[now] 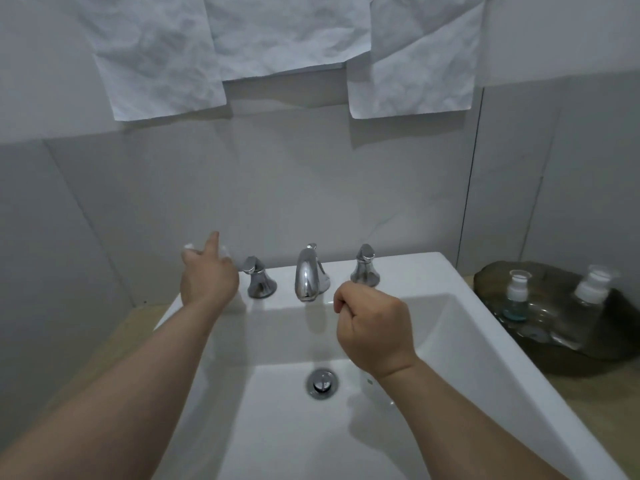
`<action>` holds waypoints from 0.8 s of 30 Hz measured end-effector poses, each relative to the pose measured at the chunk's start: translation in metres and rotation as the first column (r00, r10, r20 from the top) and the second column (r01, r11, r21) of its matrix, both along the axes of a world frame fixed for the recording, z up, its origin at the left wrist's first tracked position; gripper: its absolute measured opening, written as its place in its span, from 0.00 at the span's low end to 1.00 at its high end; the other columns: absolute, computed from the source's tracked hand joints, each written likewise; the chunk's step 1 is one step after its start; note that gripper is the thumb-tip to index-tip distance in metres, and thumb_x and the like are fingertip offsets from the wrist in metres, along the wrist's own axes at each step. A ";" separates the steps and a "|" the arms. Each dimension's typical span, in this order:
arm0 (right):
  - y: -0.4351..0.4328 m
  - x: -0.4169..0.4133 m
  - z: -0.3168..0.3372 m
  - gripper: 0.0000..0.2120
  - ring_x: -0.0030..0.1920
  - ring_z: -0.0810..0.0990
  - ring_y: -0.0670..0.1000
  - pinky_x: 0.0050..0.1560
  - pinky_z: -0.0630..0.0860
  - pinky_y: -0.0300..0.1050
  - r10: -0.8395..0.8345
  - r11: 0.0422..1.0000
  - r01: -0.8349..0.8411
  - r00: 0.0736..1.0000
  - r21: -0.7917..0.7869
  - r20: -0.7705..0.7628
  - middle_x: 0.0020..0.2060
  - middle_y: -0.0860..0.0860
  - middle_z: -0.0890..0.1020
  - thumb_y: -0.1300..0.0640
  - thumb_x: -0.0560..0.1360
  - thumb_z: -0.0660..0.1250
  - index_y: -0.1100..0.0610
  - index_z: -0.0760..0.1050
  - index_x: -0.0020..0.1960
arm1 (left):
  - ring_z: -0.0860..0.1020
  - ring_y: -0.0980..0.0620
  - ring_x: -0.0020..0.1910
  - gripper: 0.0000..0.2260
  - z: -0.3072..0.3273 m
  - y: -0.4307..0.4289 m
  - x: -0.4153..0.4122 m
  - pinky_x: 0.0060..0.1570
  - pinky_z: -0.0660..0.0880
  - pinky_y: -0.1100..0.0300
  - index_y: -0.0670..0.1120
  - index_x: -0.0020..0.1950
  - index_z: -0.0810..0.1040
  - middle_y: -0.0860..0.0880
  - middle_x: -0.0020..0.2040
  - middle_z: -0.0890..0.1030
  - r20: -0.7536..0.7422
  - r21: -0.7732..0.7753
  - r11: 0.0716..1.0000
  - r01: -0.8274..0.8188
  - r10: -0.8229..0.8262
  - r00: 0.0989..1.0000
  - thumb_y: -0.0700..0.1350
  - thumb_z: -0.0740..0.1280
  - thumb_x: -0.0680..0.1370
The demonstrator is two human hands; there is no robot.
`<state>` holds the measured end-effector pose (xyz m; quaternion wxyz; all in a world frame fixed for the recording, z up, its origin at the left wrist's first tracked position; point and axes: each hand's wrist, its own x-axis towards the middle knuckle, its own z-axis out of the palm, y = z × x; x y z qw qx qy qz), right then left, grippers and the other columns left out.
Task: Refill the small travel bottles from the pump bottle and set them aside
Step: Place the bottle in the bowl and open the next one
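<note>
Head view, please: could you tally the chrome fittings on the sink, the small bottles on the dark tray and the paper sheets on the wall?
tap handles: 2
spout: 1
drain plug: 1
small bottles on the dark tray: 2
paper sheets: 3
Total: 9

A beige counter carries a white square sink; just right of it lies a dark tray holding two white-capped travel bottles.
</note>
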<state>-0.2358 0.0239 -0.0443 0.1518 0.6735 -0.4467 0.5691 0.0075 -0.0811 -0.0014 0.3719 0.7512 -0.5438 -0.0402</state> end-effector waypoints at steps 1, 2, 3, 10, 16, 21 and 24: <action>0.000 0.000 0.000 0.10 0.25 0.72 0.54 0.21 0.70 0.46 0.000 1.000 0.000 1.000 0.004 -0.005 0.25 0.48 0.74 0.62 0.68 0.57 0.55 0.75 0.33 | 0.73 0.33 0.67 0.24 -0.001 -0.002 -0.001 0.67 0.69 0.47 0.54 0.81 0.65 0.34 0.77 0.59 0.000 0.007 1.000 0.006 -0.006 1.000 0.46 0.59 0.84; 0.001 0.000 -0.001 0.10 0.25 0.72 0.54 0.20 0.70 0.47 0.001 1.000 -0.001 1.000 0.011 -0.008 0.26 0.48 0.74 0.62 0.68 0.57 0.54 0.75 0.33 | 0.73 0.33 0.66 0.22 -0.003 -0.004 -0.001 0.67 0.69 0.47 0.53 0.79 0.67 0.34 0.76 0.61 0.000 0.008 1.000 0.005 -0.005 1.000 0.47 0.59 0.84; 0.000 0.000 -0.001 0.10 0.25 0.72 0.54 0.20 0.69 0.47 0.004 1.000 -0.003 1.000 0.012 -0.011 0.26 0.48 0.74 0.62 0.68 0.57 0.54 0.75 0.33 | 0.74 0.33 0.65 0.21 -0.006 -0.005 -0.002 0.67 0.69 0.47 0.52 0.78 0.70 0.33 0.75 0.62 0.009 -0.005 1.000 -0.001 0.001 1.000 0.48 0.59 0.84; -0.001 -0.002 -0.003 0.10 0.24 0.71 0.55 0.19 0.68 0.47 -0.009 0.998 0.010 1.000 0.056 -0.013 0.25 0.48 0.72 0.62 0.67 0.56 0.54 0.74 0.33 | 0.79 0.38 0.58 0.13 -0.015 -0.012 0.002 0.58 0.73 0.50 0.48 0.65 0.81 0.41 0.61 0.81 -0.015 -0.198 0.980 0.012 -0.015 1.000 0.46 0.63 0.83; -0.002 -0.002 -0.003 0.11 0.24 0.71 0.56 0.20 0.70 0.48 -0.015 0.997 0.014 1.000 0.078 0.012 0.25 0.48 0.73 0.61 0.68 0.55 0.55 0.75 0.33 | 0.78 0.40 0.57 0.16 0.018 0.038 -0.011 0.56 0.73 0.48 0.49 0.67 0.80 0.44 0.58 0.81 -0.070 -0.597 0.797 -0.088 0.057 0.996 0.48 0.57 0.85; -0.001 -0.004 -0.003 0.11 0.24 0.72 0.57 0.20 0.71 0.48 -0.045 0.993 0.040 0.998 0.108 0.048 0.25 0.49 0.74 0.60 0.68 0.55 0.54 0.74 0.33 | 0.82 0.48 0.36 0.12 0.022 0.111 -0.051 0.41 0.75 0.56 0.56 0.57 0.75 0.49 0.33 0.81 -0.350 -0.566 0.823 0.057 -0.302 0.887 0.51 0.52 0.87; 0.000 -0.007 -0.003 0.11 0.24 0.72 0.57 0.21 0.71 0.49 -0.078 0.989 0.069 0.995 0.128 0.066 0.25 0.49 0.74 0.59 0.68 0.54 0.54 0.74 0.33 | 0.71 0.49 0.21 0.12 0.001 0.136 -0.080 0.23 0.68 0.61 0.53 0.56 0.78 0.47 0.34 0.74 -0.614 -0.341 0.893 0.292 -0.447 0.650 0.46 0.55 0.88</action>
